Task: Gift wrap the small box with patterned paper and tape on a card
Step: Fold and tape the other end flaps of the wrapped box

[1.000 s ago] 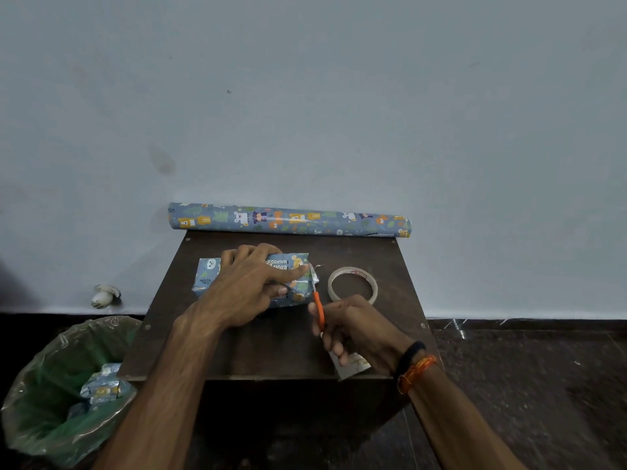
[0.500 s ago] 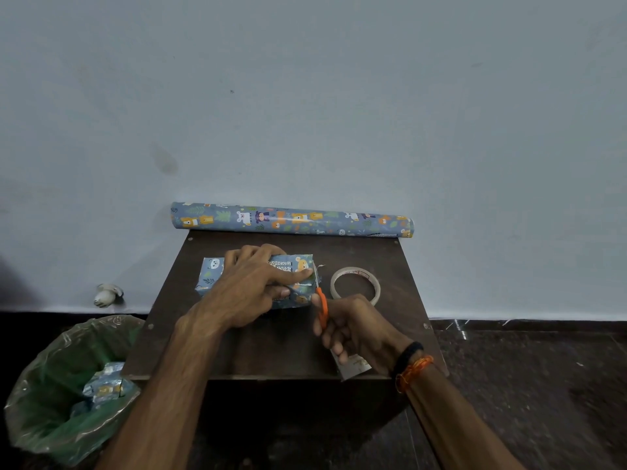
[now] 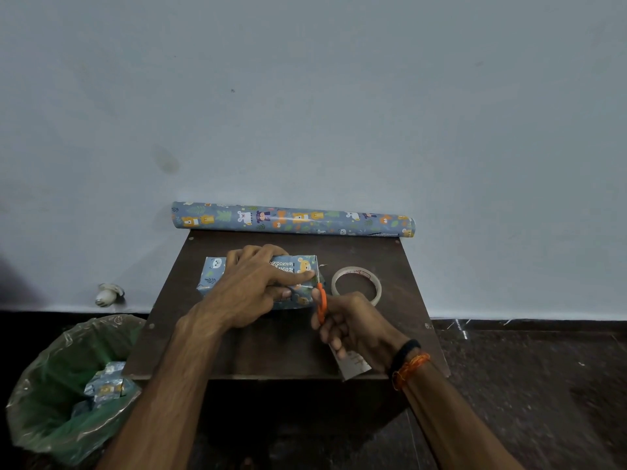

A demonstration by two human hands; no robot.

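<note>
The small box [image 3: 213, 273], covered in blue animal-print paper, lies on the dark wooden table [image 3: 390, 259]. My left hand [image 3: 258, 286] lies over its top, index finger stretched to the right end. My right hand [image 3: 353, 329] grips orange-handled scissors [image 3: 321, 303], whose blades point up at the box's right end. A ring of clear tape [image 3: 356, 286] lies just right of the box. A white card [image 3: 353, 366] sits at the table's front edge, partly under my right hand.
The roll of patterned paper [image 3: 293, 220] lies along the table's back edge against the wall. A bin with a green liner [image 3: 51, 395], holding paper scraps, stands on the floor at the left. A small white object [image 3: 107, 295] lies by the wall.
The scissors have moved up closer to the box's right end. My left hand has stayed on the box, which has shifted slightly.
</note>
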